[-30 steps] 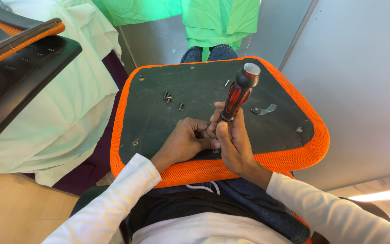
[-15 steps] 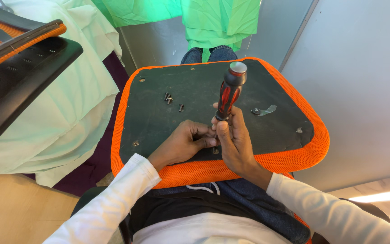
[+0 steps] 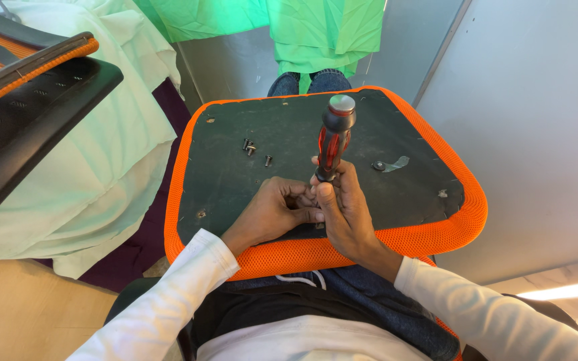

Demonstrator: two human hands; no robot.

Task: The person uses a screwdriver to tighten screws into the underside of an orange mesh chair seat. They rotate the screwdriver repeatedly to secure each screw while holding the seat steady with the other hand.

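Right hand (image 3: 346,207) is clamped round a red-black screwdriver (image 3: 332,140), upright on the upturned chair seat (image 3: 235,180) on the lap. Left hand (image 3: 275,210) curls beside its tip, fingers pinched together. Loose screws (image 3: 252,148) sit just beyond it.

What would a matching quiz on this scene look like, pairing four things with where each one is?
Things:
1. screwdriver
2. loose screws
3. small metal bracket
4. green cloth

Places:
A. hanging beyond the far edge of the chair seat
B. lying on the dark panel, to the right of the hands
C. standing upright, gripped by the right hand
D. lying on the dark panel, above the left hand

Pairs: 1-C, 2-D, 3-B, 4-A
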